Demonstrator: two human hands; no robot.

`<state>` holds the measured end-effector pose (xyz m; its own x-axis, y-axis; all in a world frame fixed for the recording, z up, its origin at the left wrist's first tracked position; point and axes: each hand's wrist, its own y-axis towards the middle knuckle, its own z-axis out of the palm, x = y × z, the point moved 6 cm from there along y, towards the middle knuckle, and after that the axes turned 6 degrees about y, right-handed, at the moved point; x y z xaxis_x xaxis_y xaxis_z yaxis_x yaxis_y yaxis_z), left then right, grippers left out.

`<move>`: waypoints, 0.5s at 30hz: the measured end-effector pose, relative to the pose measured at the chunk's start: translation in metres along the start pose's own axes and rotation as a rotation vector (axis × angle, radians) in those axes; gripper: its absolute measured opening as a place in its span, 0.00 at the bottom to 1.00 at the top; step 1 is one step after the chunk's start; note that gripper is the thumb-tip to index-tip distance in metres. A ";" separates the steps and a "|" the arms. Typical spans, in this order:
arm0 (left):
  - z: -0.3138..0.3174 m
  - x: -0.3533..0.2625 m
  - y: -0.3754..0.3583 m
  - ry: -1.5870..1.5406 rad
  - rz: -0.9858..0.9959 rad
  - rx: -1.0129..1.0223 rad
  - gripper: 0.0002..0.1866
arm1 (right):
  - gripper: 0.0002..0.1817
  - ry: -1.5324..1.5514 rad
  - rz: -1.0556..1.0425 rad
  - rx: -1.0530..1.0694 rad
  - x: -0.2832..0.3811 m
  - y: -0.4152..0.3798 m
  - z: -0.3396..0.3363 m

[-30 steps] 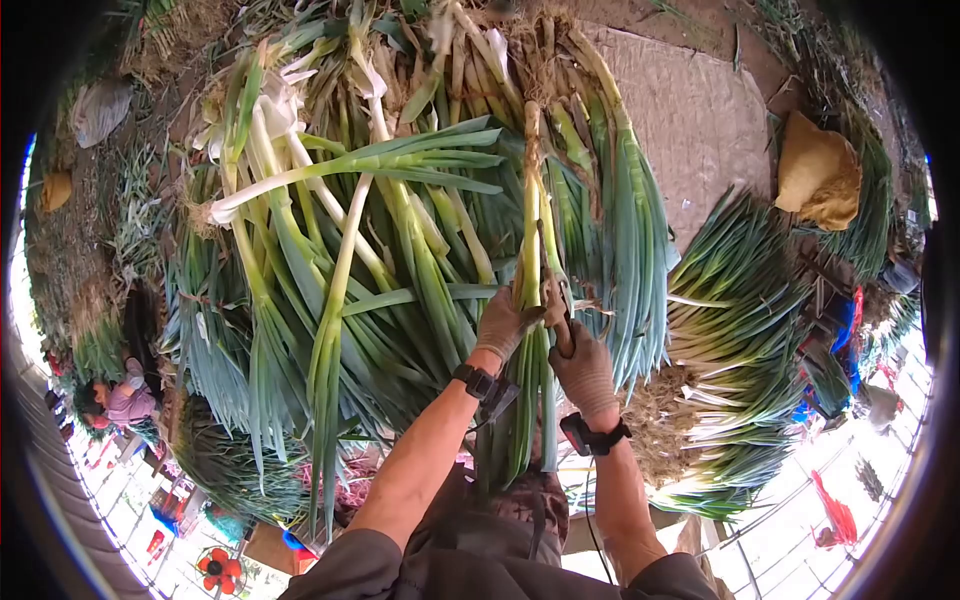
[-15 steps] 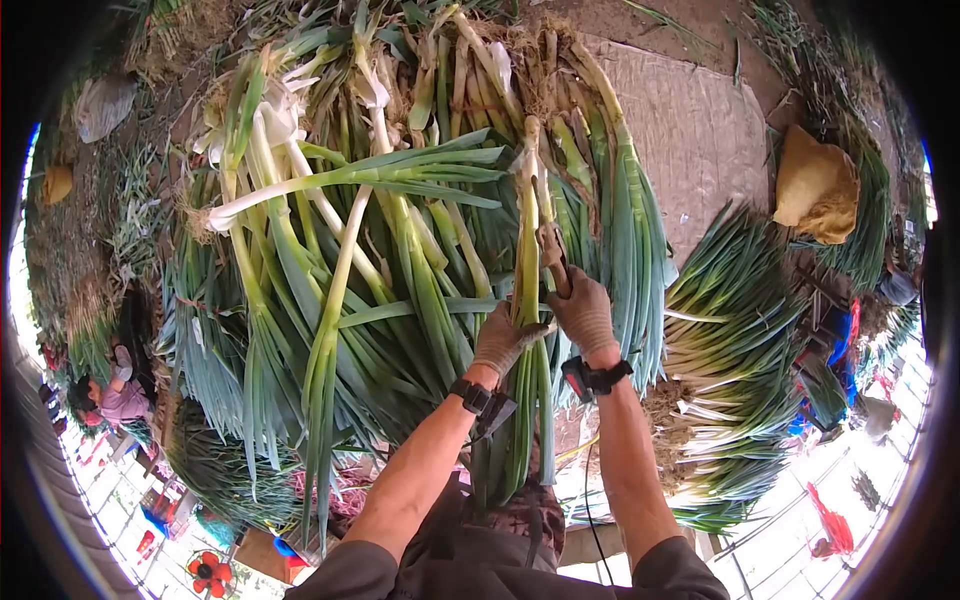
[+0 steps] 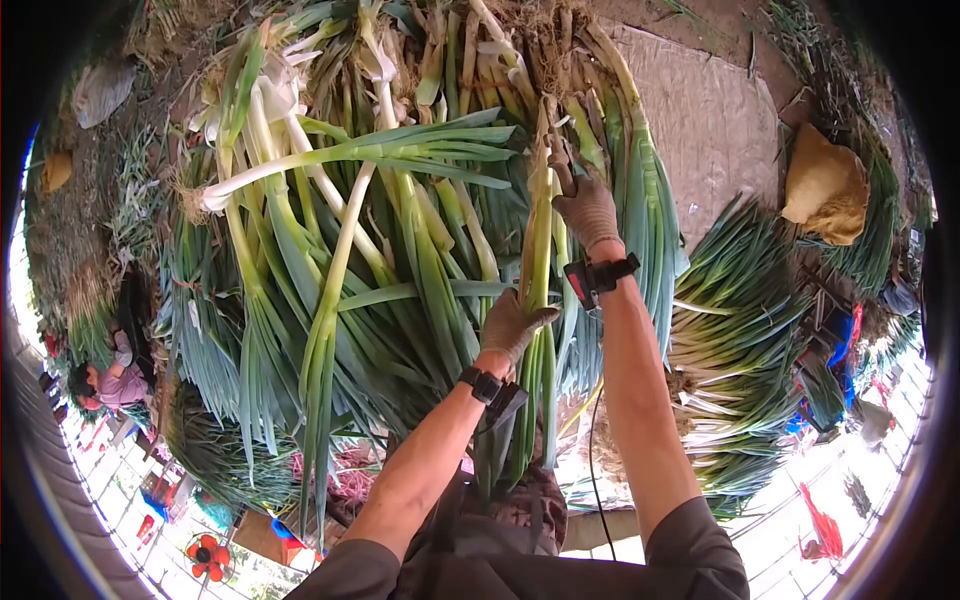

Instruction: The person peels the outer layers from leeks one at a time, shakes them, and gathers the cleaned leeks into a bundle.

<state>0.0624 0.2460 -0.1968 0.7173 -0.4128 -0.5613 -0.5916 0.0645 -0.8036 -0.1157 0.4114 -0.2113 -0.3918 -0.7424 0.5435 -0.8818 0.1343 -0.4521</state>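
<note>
The leek (image 3: 537, 245) sits near centre, root end far, leaves trailing near, over a pile of leeks (image 3: 412, 230). The right hand (image 3: 588, 212), closed round a small tool (image 3: 562, 172), has moved from beside the left hand (image 3: 513, 328) towards the roots, so the work now seems to fall on the stalk's far part. The left hand grips it nearer; the right arm reaches farther forward.

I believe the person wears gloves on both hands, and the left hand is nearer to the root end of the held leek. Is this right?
Not quite: the head view shows the right hand nearer to the root end of the held leek, not the left hand. Gloves are indeed on both hands.
</note>
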 end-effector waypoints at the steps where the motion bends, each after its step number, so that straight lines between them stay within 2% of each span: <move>1: -0.002 -0.002 0.000 0.008 -0.013 -0.005 0.35 | 0.18 0.008 -0.005 -0.007 -0.001 -0.002 0.001; 4: -0.002 0.003 0.002 0.109 -0.023 -0.016 0.36 | 0.17 0.031 -0.034 -0.041 -0.009 -0.017 0.003; 7: -0.002 0.001 0.000 0.094 0.000 -0.028 0.35 | 0.15 0.073 -0.048 -0.086 -0.018 -0.077 -0.002; 8: -0.003 -0.002 0.000 0.076 0.007 -0.029 0.35 | 0.13 0.061 -0.068 -0.030 -0.023 -0.098 0.000; 9: -0.001 0.000 0.001 0.010 0.050 -0.006 0.34 | 0.12 0.055 -0.193 0.026 -0.016 -0.127 -0.003; 10: 0.003 0.006 0.003 -0.055 0.091 0.019 0.34 | 0.11 0.217 0.024 0.022 -0.022 -0.155 -0.008; 11: 0.005 0.011 0.002 -0.121 0.129 0.046 0.34 | 0.12 0.210 0.029 0.056 -0.022 -0.183 -0.012; 12: 0.005 0.010 -0.002 -0.216 0.048 0.158 0.33 | 0.12 0.196 0.080 0.125 -0.021 -0.212 -0.017; 15: 0.004 0.016 -0.005 -0.333 0.104 0.124 0.30 | 0.25 0.186 0.200 0.243 -0.037 -0.296 -0.023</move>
<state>0.0779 0.2424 -0.2027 0.7480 -0.0815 -0.6586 -0.6334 0.2087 -0.7452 0.1540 0.4147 -0.0811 -0.6105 -0.5825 0.5366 -0.7037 0.0881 -0.7050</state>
